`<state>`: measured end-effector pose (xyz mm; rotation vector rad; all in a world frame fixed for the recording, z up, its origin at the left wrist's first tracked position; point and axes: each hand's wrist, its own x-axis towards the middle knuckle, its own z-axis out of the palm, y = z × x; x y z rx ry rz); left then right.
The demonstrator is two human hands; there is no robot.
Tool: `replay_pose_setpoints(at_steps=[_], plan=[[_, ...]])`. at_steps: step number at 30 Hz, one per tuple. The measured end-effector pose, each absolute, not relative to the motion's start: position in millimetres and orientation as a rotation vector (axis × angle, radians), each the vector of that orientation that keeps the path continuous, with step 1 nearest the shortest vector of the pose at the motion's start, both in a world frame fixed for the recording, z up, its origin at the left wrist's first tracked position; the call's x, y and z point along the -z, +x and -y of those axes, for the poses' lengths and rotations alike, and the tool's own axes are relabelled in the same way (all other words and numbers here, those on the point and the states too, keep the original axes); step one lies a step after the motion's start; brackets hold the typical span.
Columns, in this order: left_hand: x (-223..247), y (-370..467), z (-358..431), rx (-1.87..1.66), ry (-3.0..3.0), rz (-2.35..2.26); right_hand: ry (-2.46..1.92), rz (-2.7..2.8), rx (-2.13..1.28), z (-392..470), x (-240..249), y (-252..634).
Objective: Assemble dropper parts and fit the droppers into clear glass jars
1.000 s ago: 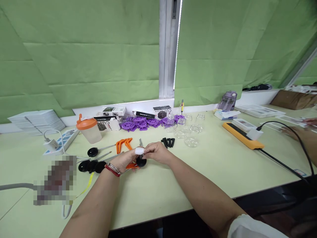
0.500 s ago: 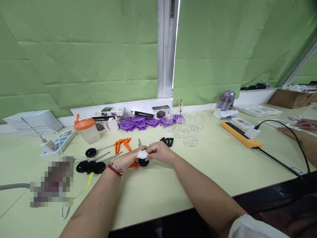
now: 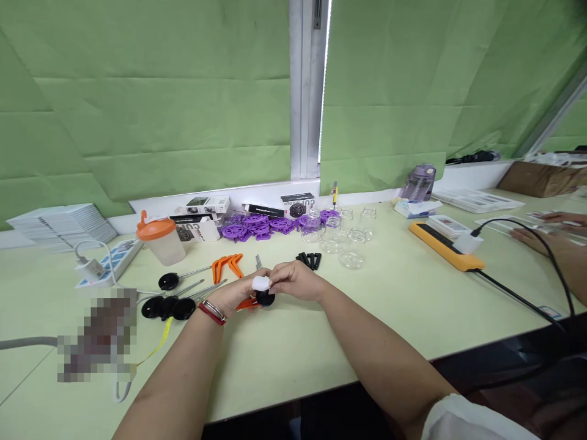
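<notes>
My left hand (image 3: 235,294) is closed around a metal rod with a black round end (image 3: 265,298). The rod's tip (image 3: 258,261) sticks up beyond the fingers. Over the black end sits a small white piece (image 3: 261,283), cloth-like or plastic; I cannot tell which. My right hand (image 3: 296,281) pinches the edge of that white piece. An orange bracket (image 3: 247,304) shows partly under my left hand. Left of it lie several like rods with black round ends (image 3: 184,309), plus more orange brackets (image 3: 221,269). Short black pieces (image 3: 310,261) rest just beyond my right hand.
Purple wheel-shaped parts (image 3: 259,227) and boxes (image 3: 202,230) line the back, with clear glass jars (image 3: 352,260) to their right. An orange-lidded cup (image 3: 160,244) and a white power strip (image 3: 112,264) stand left. Right are an orange power strip (image 3: 444,247) and another person's hands (image 3: 545,240).
The white piece has tilted and shifted slightly left between my fingers. Both my hands stay nearly in place. At far right the other person's hands have moved a little.
</notes>
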<state>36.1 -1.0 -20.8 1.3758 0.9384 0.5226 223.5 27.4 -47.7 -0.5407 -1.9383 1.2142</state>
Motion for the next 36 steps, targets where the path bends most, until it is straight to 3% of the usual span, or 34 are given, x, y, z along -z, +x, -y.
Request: replay_pose_setpoints(at_steps=[24, 36], plan=[[18.3, 37.8, 3.8, -0.528, 1.383, -0.94, -0.648, 1.83, -1.412, -23.8, 43.4, 219.9], [18.5, 37.1, 3.4, -0.538, 1.351, -0.956, -0.668, 1.888, -1.301, -21.2, 42.1, 220.1]])
